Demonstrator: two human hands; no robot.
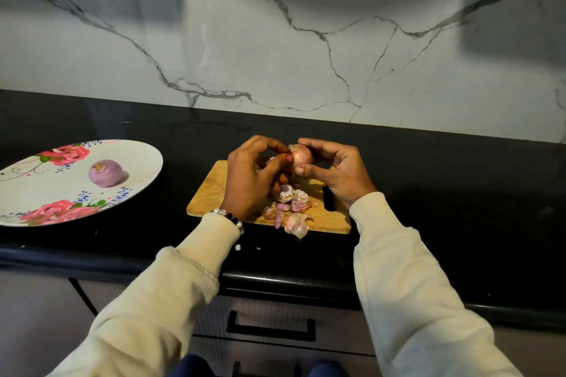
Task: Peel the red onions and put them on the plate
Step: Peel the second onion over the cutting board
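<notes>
Wall (306, 40): polished, grey-veined marble look, faintly reflective.
Counter (444, 180): black, smooth and glossy.
Cutting board (211, 193): pale wood, matt, worn.
Plate (36, 190): glazed white, painted with roses.
Peeled onion (105, 173): smooth, satiny purple.
Held onion (301, 154): dry, papery skin.
Peelings (291, 208): thin, papery, crinkled.
Sleeves (413, 285): cream knit cloth, ribbed cuffs.
Drawer handle (271, 329): black, matt.
</notes>
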